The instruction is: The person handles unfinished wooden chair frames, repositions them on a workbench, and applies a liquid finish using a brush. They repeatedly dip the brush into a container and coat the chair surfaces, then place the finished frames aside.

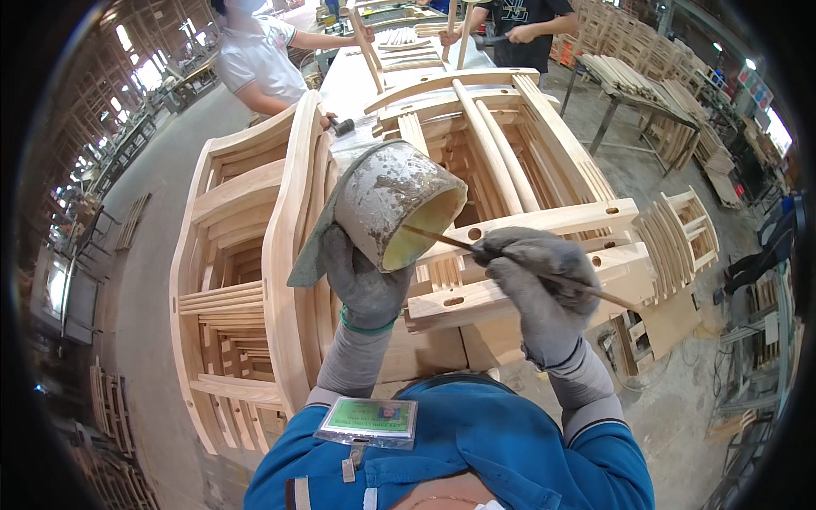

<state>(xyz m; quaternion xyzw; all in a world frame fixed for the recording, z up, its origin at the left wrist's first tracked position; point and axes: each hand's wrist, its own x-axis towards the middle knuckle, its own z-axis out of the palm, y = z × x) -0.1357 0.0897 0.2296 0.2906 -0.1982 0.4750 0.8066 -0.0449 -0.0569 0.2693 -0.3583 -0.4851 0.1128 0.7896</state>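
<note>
My left hand (364, 280), in a grey glove, is closed round a tilted, stained pot (387, 191) with a yellowish inside. A grey-green sheet-like piece (313, 251) lies against the pot's left side; its kind is unclear. My right hand (544, 285), also gloved, grips a thin wooden stick (442, 240) whose far end reaches into the pot's mouth. What the pot holds is hard to make out. Beneath and beyond both hands lie stacked pale wooden chair frames (561, 219) with slots and holes in their rails.
More curved wooden chair frames (280, 204) stand stacked at left. Across the table (348, 85), a person in a white shirt (263, 64) has a hand by a black-headed mallet (342, 127); another in black (520, 42) holds a tool. Loose frames (680, 234) lean at right.
</note>
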